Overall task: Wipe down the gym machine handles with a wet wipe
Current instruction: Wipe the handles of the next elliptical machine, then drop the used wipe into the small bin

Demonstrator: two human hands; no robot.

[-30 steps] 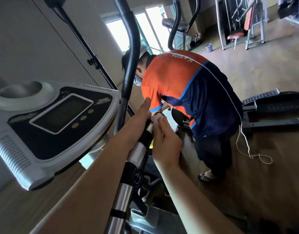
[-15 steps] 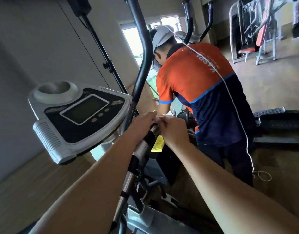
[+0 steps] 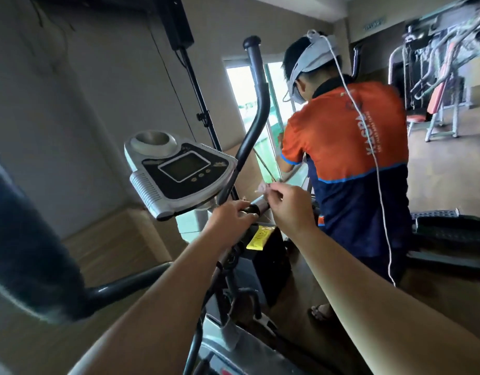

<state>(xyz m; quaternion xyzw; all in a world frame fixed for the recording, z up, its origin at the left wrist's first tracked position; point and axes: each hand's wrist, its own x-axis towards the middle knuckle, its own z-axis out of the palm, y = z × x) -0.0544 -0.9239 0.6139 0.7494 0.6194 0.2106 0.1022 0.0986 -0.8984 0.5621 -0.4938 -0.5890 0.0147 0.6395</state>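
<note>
Two hands: left hand (image 3: 231, 218) on one handle bar (image 3: 253, 142), right hand (image 3: 290, 205) pinching one wipe (image 3: 262, 188).

— Where were my arms at that point?

— Both reached forward, bare from elbow to wrist, forearms running up from the lower edge and drawing close together at the hands.

— And my left hand (image 3: 232, 218)?

— Palm down, fingers curled over and closed in a grip, knuckles toward me.

— My right hand (image 3: 290, 205)?

— It sat just beside the left and a little higher, back toward me, thumb and forefinger pinched together at the upper left, the other fingers tucked. I couldn't tell whether the two hands touched.
</note>
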